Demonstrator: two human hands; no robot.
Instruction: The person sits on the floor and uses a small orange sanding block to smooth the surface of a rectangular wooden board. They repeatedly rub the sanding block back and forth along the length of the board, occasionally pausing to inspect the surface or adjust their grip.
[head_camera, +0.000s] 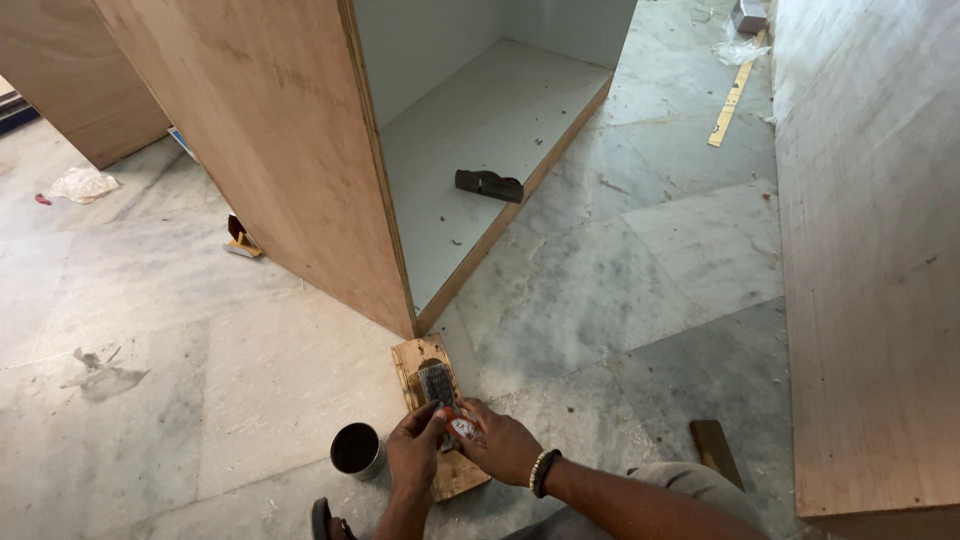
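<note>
Both hands met over one small wooden block (432, 415) on the marble floor (620, 290). One left hand (415, 452) had its fingers curled closed around a small red-and-white object (462, 428), pressing it toward the block's near half; what the object was could not be told. One right hand (497, 442), a beaded band at its wrist, closed on the same object from the other side, its fingers bent. A dark grey patch (436, 383) sat on the block's top face, just beyond the fingertips.

One round metal cup (356, 449), dark inside, stood just left of the block, close to the left hand. One tall plywood cabinet (290, 150) stood beyond, brown and grainy outside, smooth pale grey within, its corner almost touching the block's far end. One dark hand plane (489, 185) lay on the cabinet's pale floor. One large plywood sheet (870, 250) ran along the right edge. One thin wooden strip (735, 95) lay far off on the floor.
</note>
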